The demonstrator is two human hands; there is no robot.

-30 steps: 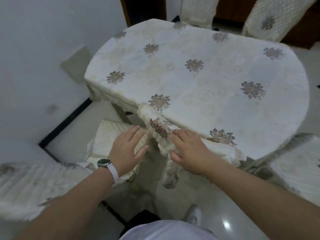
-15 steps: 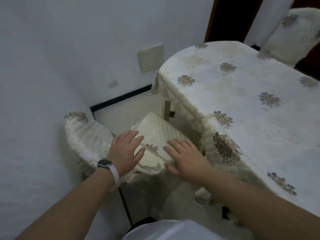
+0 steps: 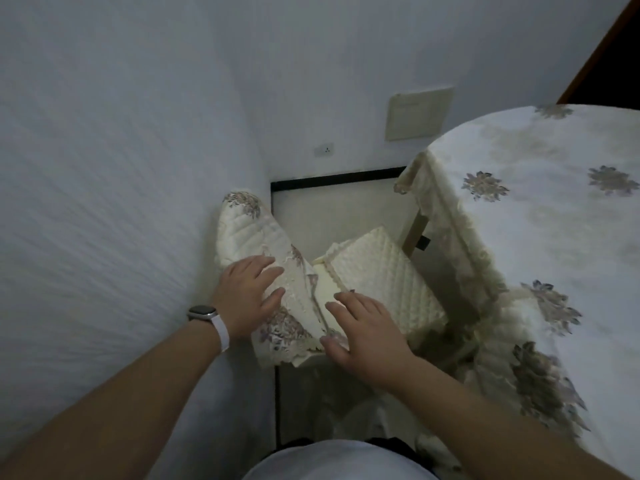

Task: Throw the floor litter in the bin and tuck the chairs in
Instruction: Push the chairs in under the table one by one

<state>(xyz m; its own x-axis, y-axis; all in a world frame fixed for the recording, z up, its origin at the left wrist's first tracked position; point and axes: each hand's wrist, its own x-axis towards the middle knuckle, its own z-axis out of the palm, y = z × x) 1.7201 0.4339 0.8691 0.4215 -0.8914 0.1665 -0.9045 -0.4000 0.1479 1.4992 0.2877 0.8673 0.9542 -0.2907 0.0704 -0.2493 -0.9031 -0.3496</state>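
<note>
By the wall, the left hand (image 3: 247,296), smartwatch (image 3: 202,312) on its wrist, rests flat with fingers spread on the chair's (image 3: 242,230) quilted backrest, gripping nothing. The right hand (image 3: 363,332) lies straight-fingered on the seat cushion's (image 3: 381,275) near edge. The chair stands just beside the cloth-covered table (image 3: 554,202).

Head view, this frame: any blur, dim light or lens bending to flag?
Head view: dim, bluish, no glare; motion blur streaks the wall at left; the left hand and right hand on the chair are fairly sharp; deep shadow under the table; the wide lens bows the wall corner.
</note>
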